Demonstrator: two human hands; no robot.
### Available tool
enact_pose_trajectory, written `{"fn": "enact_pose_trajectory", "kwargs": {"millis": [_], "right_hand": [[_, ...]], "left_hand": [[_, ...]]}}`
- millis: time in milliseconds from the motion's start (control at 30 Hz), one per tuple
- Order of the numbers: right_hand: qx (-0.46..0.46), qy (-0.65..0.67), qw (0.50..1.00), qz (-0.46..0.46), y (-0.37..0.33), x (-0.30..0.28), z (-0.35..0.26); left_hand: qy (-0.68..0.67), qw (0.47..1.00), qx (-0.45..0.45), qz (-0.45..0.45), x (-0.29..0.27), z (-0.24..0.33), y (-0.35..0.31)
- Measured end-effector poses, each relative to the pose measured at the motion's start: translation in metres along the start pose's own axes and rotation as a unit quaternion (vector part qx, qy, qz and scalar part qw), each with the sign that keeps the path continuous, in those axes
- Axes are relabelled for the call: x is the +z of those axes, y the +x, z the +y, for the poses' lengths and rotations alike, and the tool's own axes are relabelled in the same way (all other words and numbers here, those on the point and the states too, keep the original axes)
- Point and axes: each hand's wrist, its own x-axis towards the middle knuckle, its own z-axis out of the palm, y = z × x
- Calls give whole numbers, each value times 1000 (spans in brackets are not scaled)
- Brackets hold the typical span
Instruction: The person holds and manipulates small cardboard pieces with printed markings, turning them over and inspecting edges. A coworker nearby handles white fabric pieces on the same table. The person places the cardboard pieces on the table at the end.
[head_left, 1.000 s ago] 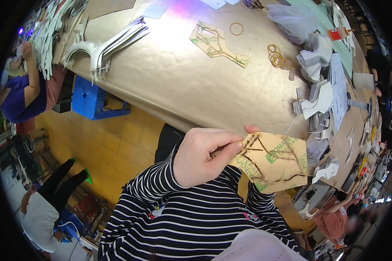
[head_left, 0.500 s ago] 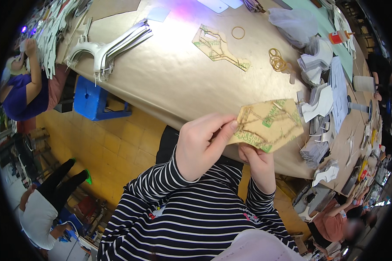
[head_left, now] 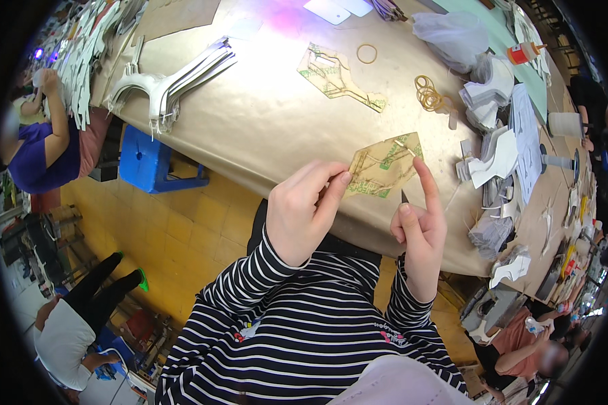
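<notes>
Yellowish panel (head_left: 389, 166): corner pinched by left hand (head_left: 299, 210), at its right; judged light, stiff, best edge-held. Right hand (head_left: 423, 231): forefinger extended, hold unclear.

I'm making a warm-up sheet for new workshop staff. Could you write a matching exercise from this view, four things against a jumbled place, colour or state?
Column one:
1. Left hand
2. Right hand
3. Stool
4. Cluster of loops

Column two:
A. Tan, lying on the tabletop
B. Pinching one end of the yellowish panel between thumb and fingers
C. Blue, beside the table
D. Index finger pointing up, away from the wearer's body

Right pairs: 1-B, 2-D, 3-C, 4-A.
</notes>
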Motion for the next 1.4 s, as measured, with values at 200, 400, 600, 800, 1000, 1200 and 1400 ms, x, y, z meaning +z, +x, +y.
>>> {"fn": "enact_pose_trajectory", "kwargs": {"millis": [200, 400, 600, 800, 1000, 1200, 1400], "right_hand": [[45, 157, 986, 42, -4, 14, 6], [26, 234, 972, 13, -1, 9, 15], [7, 67, 998, -13, 3, -7, 7], [-35, -129, 990, -40, 12, -16, -4], [-40, -64, 997, 17, -3, 8, -9], [-31, -133, 990, 28, 2, 27, 6], [-55, -154, 986, 35, 7, 25, 11]], "left_hand": [[-304, 938, -164, -13, 6, -10, 0], [-389, 900, -177, -80, 15, -11, -8], [-258, 945, -104, -170, 1, -13, -5], [-209, 942, -155, -213, -16, -8, -2], [-321, 928, -190, -24, 2, -12, -1], [-345, 917, -199, 10, 18, -12, -10], [-147, 986, -49, 58, 22, -7, -16]]}}
